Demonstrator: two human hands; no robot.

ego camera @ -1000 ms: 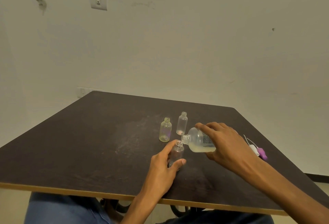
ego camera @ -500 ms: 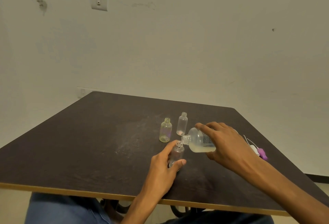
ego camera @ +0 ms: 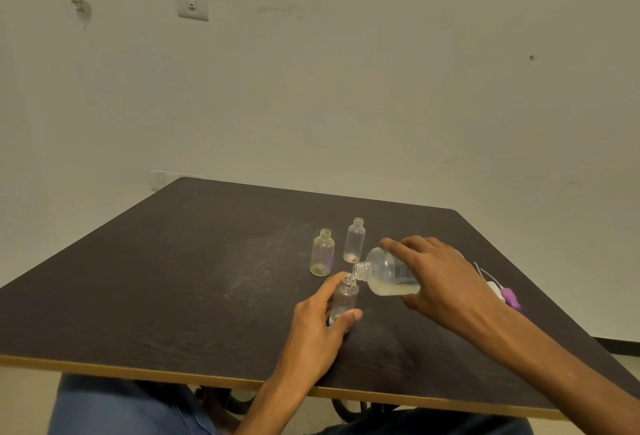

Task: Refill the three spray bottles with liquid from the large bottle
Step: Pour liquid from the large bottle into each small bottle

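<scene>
Holding unchanged: large bottle (ego camera: pixel 389 273) tipped over small bottle (ego camera: pixel 343 299)

Single view only, head-worn wide-angle camera, so nothing overlaps with a second view. It sits above the near edge of the desk (ego camera: pixel 173 261) and faces forward and slightly down. Upper half of the frame is the plain wall (ego camera: pixel 381 88) with a switch plate (ego camera: pixel 193 2); lower half is the dark desk top, seen cornerwise, far corner near centre. Both hands (ego camera: pixel 318 327) fall in the lower-middle, at arm's length, close to the lens. Forearms enter from the bottom and bottom-right edges. Below the desk edge the wearer's jeans (ego camera: pixel 121 407) show. Straight edges bow slightly near the borders.
</scene>
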